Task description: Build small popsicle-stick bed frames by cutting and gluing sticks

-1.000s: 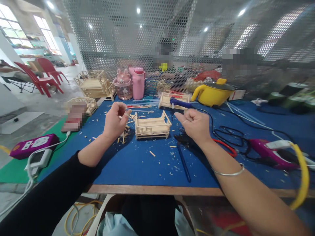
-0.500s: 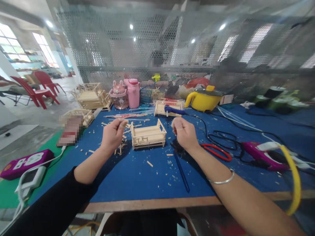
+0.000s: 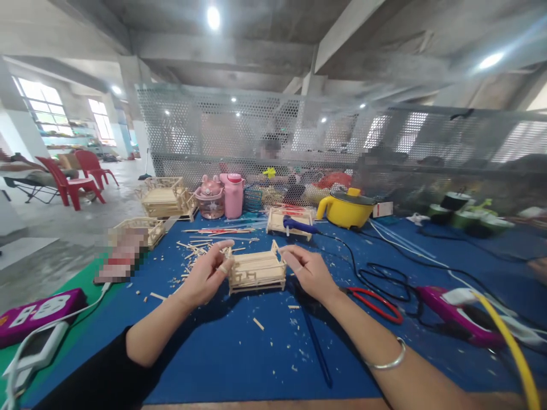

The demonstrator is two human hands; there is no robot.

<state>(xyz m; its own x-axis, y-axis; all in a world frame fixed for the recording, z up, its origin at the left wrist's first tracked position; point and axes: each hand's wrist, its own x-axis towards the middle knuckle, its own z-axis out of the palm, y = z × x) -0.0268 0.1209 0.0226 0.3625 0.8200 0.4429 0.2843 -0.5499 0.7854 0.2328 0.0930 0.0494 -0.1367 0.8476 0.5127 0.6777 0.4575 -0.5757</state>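
A miniature wooden bed (image 3: pixel 257 270), built from thin pale sticks with raised ends and a small rail at the front, is on the blue table (image 3: pixel 273 353) in front of me. My left hand (image 3: pixel 206 273) grips its left end, thumb at the near side and fingers reaching over the post. At the right end, my right hand (image 3: pixel 311 270) has its fingertips closed on the post. Whether the bed is lifted at all I cannot tell. A blue glue gun (image 3: pixel 300 225) lies across another pale wooden piece (image 3: pixel 276 220) behind it.
Stick offcuts (image 3: pixel 192 250) are scattered on the left. To the right lie red-handled pliers (image 3: pixel 378 306), a blue pen-like rod (image 3: pixel 317 347) and a purple power strip (image 3: pixel 457 316) with cables. Farther back are a yellow pot (image 3: pixel 348 209), a pink flask (image 3: pixel 233 196) and a larger wooden model (image 3: pixel 164 196).
Both hands, earlier closed and apart from the bed at either side, have come inward and taken hold of its two ends. The view has tilted upward.
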